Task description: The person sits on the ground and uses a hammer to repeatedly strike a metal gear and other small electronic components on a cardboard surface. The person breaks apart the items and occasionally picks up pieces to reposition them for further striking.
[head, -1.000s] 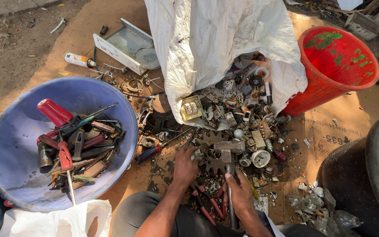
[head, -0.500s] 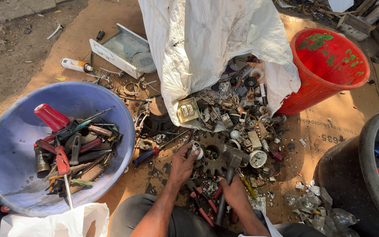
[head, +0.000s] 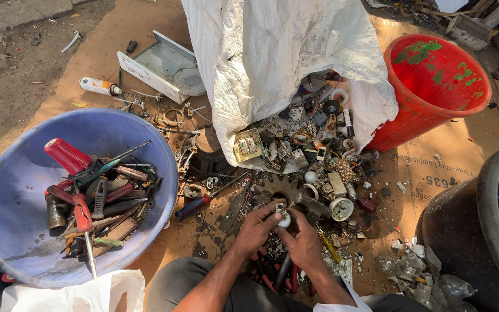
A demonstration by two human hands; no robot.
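My left hand and my right hand meet over a heap of scrap parts on the ground. Together they pinch a small white bulb-like part with a metal end. Just beyond the fingers lie a rusty toothed gear and a hammer head. Red-handled pliers lie under my wrists. A blue-and-red screwdriver rests to the left of my left hand.
A blue basin of hand tools sits at the left. A white sack spills the scrap, with a red bucket at the right and a dark tub at the right edge. A metal tray and spray can lie behind.
Both hands left the hammer handle and the gear and came together, picking up the small white bulb-like part. The hammer now lies on the pile.
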